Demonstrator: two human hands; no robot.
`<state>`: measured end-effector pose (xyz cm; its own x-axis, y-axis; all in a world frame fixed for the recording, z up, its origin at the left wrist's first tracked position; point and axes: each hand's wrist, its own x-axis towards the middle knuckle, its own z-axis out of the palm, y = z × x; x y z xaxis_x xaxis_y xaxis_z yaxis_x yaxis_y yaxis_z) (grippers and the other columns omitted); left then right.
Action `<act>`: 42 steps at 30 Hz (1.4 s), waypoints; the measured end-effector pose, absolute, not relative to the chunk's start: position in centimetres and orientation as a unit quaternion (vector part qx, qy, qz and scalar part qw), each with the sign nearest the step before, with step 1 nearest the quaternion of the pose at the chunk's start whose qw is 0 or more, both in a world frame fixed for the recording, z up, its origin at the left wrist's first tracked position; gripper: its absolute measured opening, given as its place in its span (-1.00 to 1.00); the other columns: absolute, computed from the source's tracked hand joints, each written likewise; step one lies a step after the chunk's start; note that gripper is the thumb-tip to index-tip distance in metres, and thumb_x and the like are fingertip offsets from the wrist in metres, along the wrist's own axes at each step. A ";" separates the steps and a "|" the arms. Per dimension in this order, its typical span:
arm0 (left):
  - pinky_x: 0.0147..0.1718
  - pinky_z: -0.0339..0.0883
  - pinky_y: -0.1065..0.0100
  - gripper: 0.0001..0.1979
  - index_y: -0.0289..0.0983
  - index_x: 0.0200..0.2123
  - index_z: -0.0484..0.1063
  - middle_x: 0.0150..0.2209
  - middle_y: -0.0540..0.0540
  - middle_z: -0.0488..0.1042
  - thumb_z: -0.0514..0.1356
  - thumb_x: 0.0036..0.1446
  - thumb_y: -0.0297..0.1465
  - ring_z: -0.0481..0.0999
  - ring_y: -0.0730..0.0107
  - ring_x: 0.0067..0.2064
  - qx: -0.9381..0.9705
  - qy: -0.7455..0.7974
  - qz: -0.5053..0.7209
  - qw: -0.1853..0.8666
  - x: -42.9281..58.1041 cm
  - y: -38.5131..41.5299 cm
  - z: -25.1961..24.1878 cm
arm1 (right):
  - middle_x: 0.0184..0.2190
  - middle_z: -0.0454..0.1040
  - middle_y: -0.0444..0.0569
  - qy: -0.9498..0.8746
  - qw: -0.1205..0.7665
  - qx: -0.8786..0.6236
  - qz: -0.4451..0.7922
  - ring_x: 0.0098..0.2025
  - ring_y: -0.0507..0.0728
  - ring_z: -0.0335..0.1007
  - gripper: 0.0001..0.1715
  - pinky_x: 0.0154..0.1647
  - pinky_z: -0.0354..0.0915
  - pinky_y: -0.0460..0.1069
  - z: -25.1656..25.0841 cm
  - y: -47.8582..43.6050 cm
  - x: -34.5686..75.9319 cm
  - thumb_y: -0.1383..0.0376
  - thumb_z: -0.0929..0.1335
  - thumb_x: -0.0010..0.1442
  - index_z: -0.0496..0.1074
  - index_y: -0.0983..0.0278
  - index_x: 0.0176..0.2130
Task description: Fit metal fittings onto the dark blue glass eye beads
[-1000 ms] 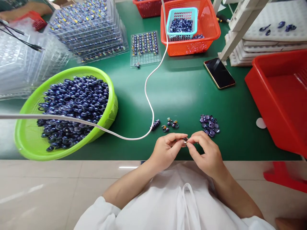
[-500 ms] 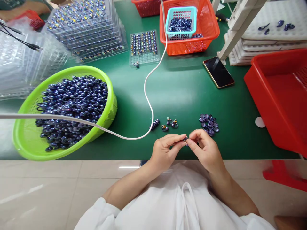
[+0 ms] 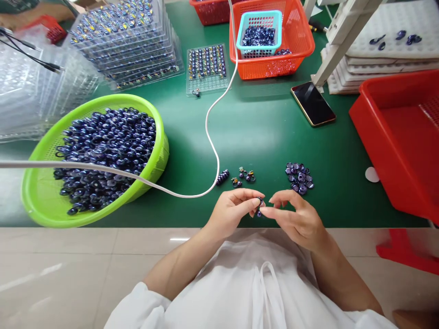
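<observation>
Pinched in my left hand (image 3: 228, 212) is a small glossy dark-blue piece (image 3: 259, 213), partly covered by the fingers. My right hand (image 3: 298, 217) is open, thumb and forefinger apart, with the thumb tip close to or touching that piece. Just beyond the hands lie a few ring-shaped dark pieces with yellow-green ends (image 3: 247, 174). To their left is a short row of dark rings (image 3: 222, 177) beside the white cable. A loose pile of dark glossy caps (image 3: 299, 178) sits beyond my right hand.
A green basket (image 3: 160, 132) heaped with dark pieces stands left. Behind are stacked clear trays (image 3: 171, 50), one partly filled tray (image 3: 207, 86) and an orange basket (image 3: 274, 68). A phone (image 3: 313, 104) and red bin (image 3: 373, 146) are right. A white cable (image 3: 214, 151) crosses the table.
My right hand has drawn back to the right and its fingers have parted. My left hand still grips the small piece, now turned and slightly lower.
</observation>
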<state>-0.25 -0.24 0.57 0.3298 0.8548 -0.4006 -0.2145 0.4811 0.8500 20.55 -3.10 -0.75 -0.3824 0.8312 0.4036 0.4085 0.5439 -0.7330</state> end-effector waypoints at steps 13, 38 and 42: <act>-0.38 0.49 0.41 -0.75 -0.32 -0.29 0.63 -0.45 -0.05 0.60 0.47 -0.03 -0.31 0.52 0.47 -0.45 0.363 0.472 0.360 0.718 0.4 -0.3 1.8 | -0.21 0.59 -0.05 -0.719 0.476 -0.445 0.243 -0.20 0.14 0.54 -0.50 -0.24 0.46 0.06 -0.9 -3.9 19.4 0.54 0.36 0.21 0.42 0.07 0.04; -0.32 0.49 0.41 -0.83 -0.27 -0.18 0.68 -0.33 -0.15 0.66 0.33 0.14 -0.48 0.61 0.37 -0.32 0.584 0.447 0.430 0.525 0.3 -1.3 1.1 | -0.23 0.55 -0.02 -0.734 0.489 -0.423 0.207 -0.24 0.07 0.48 -0.57 -0.27 0.44 -0.01 -0.6 -3.5 18.7 0.62 0.42 0.15 0.46 0.21 -0.07; -0.30 0.50 0.40 -0.83 -0.27 -0.17 0.68 -0.30 -0.16 0.66 0.33 0.15 -0.48 0.62 0.36 -0.29 0.588 0.439 0.433 0.524 0.4 -1.2 1.0 | -0.24 0.54 -0.03 -0.731 0.485 -0.435 0.204 -0.24 0.07 0.48 -0.59 -0.29 0.44 -0.03 -0.6 -3.6 18.8 0.61 0.42 0.16 0.47 0.20 -0.08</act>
<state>0.39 -1.21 0.97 0.2408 0.9693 0.0487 0.0618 -0.0654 0.9959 18.75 -3.59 -0.61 -0.1521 0.8332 0.5317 0.4379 0.5391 -0.7194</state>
